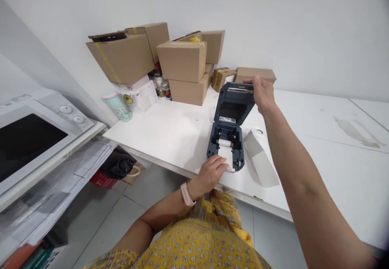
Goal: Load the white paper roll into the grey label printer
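Yellow patterned clothing [188, 240] is filling the space nearest the camera, at six o'clock, just below the edge of the white table [164, 127]. On that table, close to the near edge, a dark printer [228, 124] is standing with its lid [236, 101] raised, and a small white roll [225, 142] is sitting inside, with a paper strip [225, 154] reaching toward six. Taking the printer as the dial, with twelve at the wall, the left hand [211, 173] is lying at seven, its fingers close together and resting over the strip; whether the thumb is pinching the paper, I cannot tell. The right hand [263, 92] is gripping the lid's upper corner at one o'clock, fingers closed on the rim. A white carton [261, 160] is lying just beside the printer at four, and cardboard boxes [181, 61] are standing at eleven. As I judge it, the main risk is coming from the lid: were the right grip slipping, it could be dropping onto the left fingers. Uneven pressure there could be skewing the strip, and a hard pull toward six could be dragging the printer over the table's near edge
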